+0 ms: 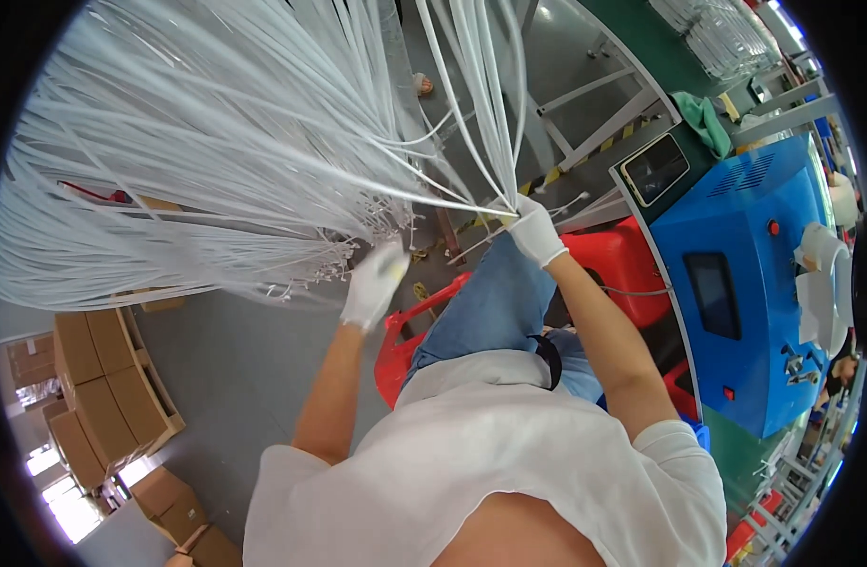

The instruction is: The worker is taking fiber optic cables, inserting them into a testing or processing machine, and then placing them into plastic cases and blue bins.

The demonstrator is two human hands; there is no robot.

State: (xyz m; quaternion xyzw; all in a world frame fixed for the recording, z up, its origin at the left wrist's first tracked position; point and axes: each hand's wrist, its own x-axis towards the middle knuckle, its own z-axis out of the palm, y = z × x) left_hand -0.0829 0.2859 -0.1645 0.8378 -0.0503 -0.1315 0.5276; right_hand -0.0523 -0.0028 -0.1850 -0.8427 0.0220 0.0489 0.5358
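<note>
A large mass of white cables (216,132) hangs across the upper left, its small connector ends bunched near the middle. My left hand (375,283), in a white glove, is right beside those ends. Its fingers are smeared by motion, so whether it grips a cable does not show. To the right, my gloved right hand (535,234) is closed around a few white cables (485,104) that run down from the top edge. Their short ends stick out past my fingers above my jeans.
On the right, a blue machine (736,283) with a dark screen stands on a green-topped table, next to a phone (654,171) and a green cloth (701,123). A red chair (622,260) is beside my legs. Cardboard boxes (103,387) are stacked on a pallet at left.
</note>
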